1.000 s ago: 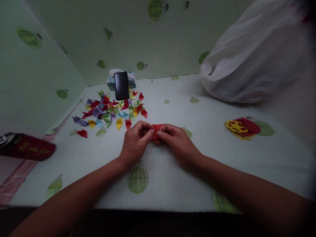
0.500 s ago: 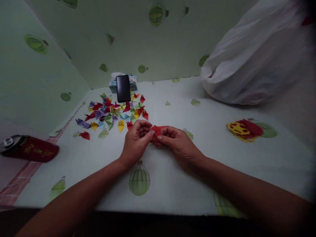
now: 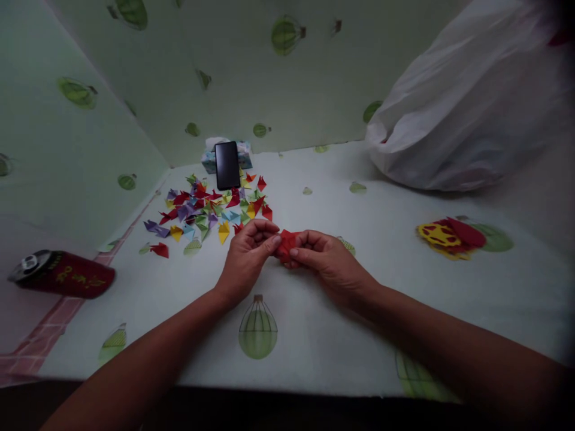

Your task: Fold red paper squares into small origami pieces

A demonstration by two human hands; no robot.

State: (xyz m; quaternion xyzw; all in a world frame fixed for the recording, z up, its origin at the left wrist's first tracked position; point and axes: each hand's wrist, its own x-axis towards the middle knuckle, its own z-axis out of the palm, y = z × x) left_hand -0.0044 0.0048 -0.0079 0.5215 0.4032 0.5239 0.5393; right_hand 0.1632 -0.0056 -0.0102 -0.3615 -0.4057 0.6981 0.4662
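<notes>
A small piece of red folded paper (image 3: 288, 246) is held up between my two hands, above the middle of the table. My left hand (image 3: 252, 252) pinches its left side between thumb and fingers. On the other side, my right hand (image 3: 330, 258) grips the lower right part, its thumb lying across the front. The fingertips hide some of the folds. Just beyond my left hand lies a spread of folded paper cranes (image 3: 204, 209) in red, yellow, purple, green and blue.
A phone (image 3: 227, 166) leans on a tissue box (image 3: 245, 157) behind the cranes. At the left edge there is a red can (image 3: 67, 274). A large white plastic bag (image 3: 449, 114) fills the back right, with red and yellow cut-out pieces (image 3: 451, 236) in front of it.
More of the red paper's front now shows between my fingers. Both hands keep their pinch on it. The whole view has shifted slightly.
</notes>
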